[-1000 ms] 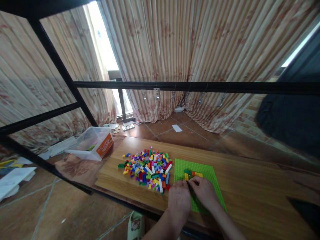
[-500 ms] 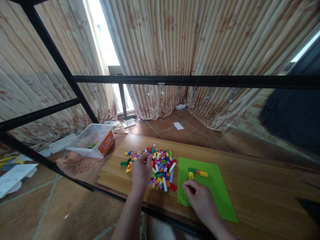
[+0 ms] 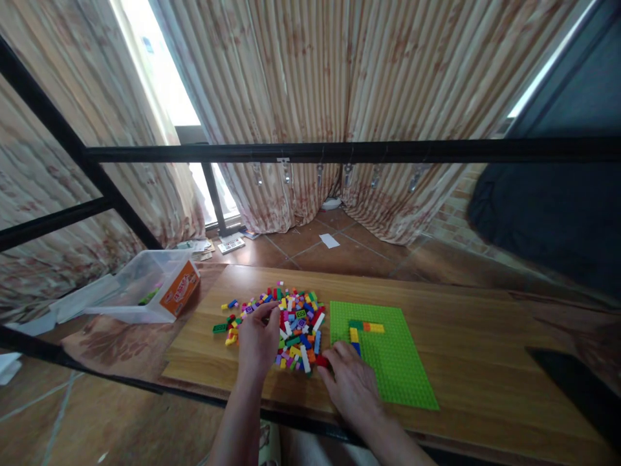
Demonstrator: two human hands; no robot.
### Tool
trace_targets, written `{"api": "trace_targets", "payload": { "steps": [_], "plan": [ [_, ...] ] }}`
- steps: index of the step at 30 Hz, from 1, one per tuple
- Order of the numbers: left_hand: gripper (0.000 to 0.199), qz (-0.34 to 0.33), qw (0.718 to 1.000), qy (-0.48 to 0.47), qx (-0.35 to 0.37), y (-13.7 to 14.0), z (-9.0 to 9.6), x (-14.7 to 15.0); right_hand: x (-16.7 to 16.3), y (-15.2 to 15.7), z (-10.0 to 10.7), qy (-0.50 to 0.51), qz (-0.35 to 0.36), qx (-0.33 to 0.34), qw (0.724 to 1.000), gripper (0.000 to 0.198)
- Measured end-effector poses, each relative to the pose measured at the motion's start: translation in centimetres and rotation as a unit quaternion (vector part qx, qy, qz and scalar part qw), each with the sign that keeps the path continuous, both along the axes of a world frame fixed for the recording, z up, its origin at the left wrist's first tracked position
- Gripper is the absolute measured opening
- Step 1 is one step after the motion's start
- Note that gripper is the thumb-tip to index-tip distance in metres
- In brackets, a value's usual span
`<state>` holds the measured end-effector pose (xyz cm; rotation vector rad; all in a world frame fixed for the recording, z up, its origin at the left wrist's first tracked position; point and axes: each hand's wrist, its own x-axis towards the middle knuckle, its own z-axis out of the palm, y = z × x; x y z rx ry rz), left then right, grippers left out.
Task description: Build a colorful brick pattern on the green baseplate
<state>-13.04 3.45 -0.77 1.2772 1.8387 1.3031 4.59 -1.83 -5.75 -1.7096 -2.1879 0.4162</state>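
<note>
My left hand [image 3: 259,340] is over the pile of toy bricks [image 3: 295,327], thumb and forefinger bent together in a pinch; what lies between them, if anything, is hidden. Beside the pile's near right edge, my right hand [image 3: 352,380] has its thumb and fingertips around a red brick [image 3: 321,361]. Under its wrist and fingers lies the left edge of a green baseplate [image 3: 402,362]. On the plate, a green brick [image 3: 356,324], an orange brick [image 3: 367,327] and yellow brick [image 3: 377,328] form a row. A yellow brick [image 3: 354,335] and a partly covered blue brick [image 3: 356,348] run toward me.
The bricks and plate are on a wooden tabletop [image 3: 466,349]. A clear plastic box [image 3: 167,304] with an orange label stands at the left. A black metal bar [image 3: 301,153] crosses behind the table. A dark flat object [image 3: 567,388] lies at the right.
My right hand has moved left from the plate to the red brick at the pile's edge. A blue brick now shows below the yellow one. My left hand stays over the pile.
</note>
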Motion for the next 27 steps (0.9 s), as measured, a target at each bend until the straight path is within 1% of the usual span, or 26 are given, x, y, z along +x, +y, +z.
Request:
{"api": "trace_targets", "payload": {
  "steps": [3,5,7,9,11,14,17,19,21,27],
  "plan": [
    [0.030,-0.008,1.000,-0.013,-0.004,-0.1,0.5,0.3,-0.3,0.0,0.3,0.014,0.006,-0.005,1.000,0.013],
    [0.031,-0.014,1.000,-0.015,-0.007,0.0,0.4,0.4,-0.1,0.0,0.5,0.038,0.006,-0.011,0.999,0.013],
    [0.033,-0.021,1.000,-0.011,-0.007,0.2,0.1,0.5,0.7,0.1,0.7,0.063,-0.002,-0.017,0.998,0.014],
    [0.034,-0.026,1.000,-0.005,-0.007,0.4,-0.5,0.5,2.2,0.4,0.7,0.085,-0.019,-0.015,0.996,0.014],
    [0.034,-0.028,1.000,-0.003,-0.007,0.6,-1.0,0.7,4.2,1.0,0.6,0.098,-0.047,-0.004,0.994,0.014],
    [0.032,-0.047,0.999,0.005,-0.007,0.6,-1.3,1.4,7.7,2.0,0.2,0.099,-0.118,0.004,0.988,0.015],
    [0.031,-0.081,0.994,0.065,-0.021,0.2,-1.0,2.6,10.5,2.8,-0.1,0.079,-0.188,-0.013,0.979,0.016],
    [0.031,-0.115,0.986,0.115,-0.027,-0.1,-1.1,3.5,11.5,3.1,-0.2,0.058,-0.216,-0.029,0.974,0.016],
    [0.032,-0.150,0.978,0.144,-0.025,-0.3,-1.4,4.4,11.8,3.4,-0.2,0.036,-0.234,-0.041,0.971,0.016],
    [0.030,-0.231,0.958,0.170,-0.008,-1.0,-2.5,7.1,11.2,4.0,0.3,0.013,-0.256,-0.059,0.965,0.016]
  ]
}}
